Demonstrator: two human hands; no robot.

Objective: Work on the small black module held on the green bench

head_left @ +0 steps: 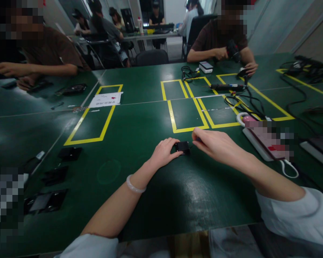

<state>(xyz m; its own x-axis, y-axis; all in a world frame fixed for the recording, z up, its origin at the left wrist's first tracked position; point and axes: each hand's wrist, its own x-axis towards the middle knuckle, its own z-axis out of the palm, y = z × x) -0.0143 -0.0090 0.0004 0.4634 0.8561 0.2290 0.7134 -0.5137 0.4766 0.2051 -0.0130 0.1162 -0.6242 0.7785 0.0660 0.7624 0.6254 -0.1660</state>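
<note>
Left hand point(165, 152): my grip is clamped on a small black box point(182, 147), pinning it to the table point(139, 118) so it can't slide.
Right hand point(213, 143): at 3 o'clock of the box, fingers pinched together on something thin; I can't tell what.
Box: centre, just below the yellow tape point(189, 128).
Black parts point(70, 153): lined up at 9 o'clock, within reach.

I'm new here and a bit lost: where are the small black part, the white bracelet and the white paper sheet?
small black part point(182, 146), head view, on its top face.
white bracelet point(134, 187), head view, on the band at the left wrist.
white paper sheet point(106, 99), head view, at its middle.
</note>
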